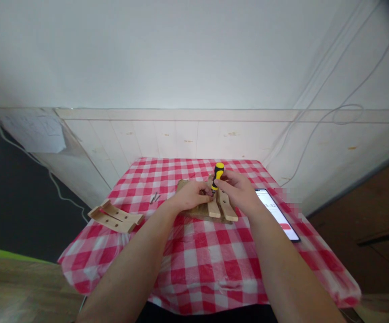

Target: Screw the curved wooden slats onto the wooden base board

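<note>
My right hand (236, 187) is closed round a yellow and black screwdriver (218, 171), which stands nearly upright with its tip down at a light wooden piece (213, 210). Beside its lower end, my left hand (194, 196) has its fingers pinched together at the wood; what lies between them is hidden. A second wooden piece (227, 209) with a hole lies alongside the first. Both pieces rest on a brown board (194, 211), partly covered by my hands.
A red and white checked cloth (211, 255) covers the table. At the left lie wooden pieces with holes (115, 218) and a few screws (154, 198). A phone (278, 214) with a lit screen lies right of my right hand. Behind the table stands a white wall (181, 139).
</note>
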### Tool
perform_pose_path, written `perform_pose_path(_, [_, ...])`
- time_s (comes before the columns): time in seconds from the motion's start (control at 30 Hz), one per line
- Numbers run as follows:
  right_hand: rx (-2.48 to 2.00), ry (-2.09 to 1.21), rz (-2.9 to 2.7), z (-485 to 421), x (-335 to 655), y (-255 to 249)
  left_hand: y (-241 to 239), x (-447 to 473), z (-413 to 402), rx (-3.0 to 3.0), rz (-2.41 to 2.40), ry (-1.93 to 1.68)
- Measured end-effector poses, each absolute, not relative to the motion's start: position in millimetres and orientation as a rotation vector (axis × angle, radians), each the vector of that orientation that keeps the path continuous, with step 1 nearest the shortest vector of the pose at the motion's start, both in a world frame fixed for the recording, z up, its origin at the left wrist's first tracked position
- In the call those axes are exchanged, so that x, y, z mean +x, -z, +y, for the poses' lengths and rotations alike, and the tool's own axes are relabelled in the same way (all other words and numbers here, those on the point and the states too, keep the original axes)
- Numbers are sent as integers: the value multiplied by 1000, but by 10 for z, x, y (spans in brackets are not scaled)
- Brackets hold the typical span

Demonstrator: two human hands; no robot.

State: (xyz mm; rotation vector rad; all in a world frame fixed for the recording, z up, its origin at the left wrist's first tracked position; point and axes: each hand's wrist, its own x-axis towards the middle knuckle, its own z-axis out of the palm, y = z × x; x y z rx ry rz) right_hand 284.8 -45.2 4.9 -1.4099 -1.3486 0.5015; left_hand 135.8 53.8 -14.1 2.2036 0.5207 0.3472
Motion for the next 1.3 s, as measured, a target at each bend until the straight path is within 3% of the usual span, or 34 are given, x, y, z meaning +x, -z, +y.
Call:
perform_pose_path(0.37, [-1520,-418,-1320,-401,2827,-14,147,1356,550,2250,490,-353])
perform_pose_path(0.6, [-1348,-586,-1311,-393,2812,-16,118,1353,525,2231,501,-322])
perform_pose_path(1.3, [-1462,-461,-1306,-405,2851,-5,29,1319,507,2317,479,-331])
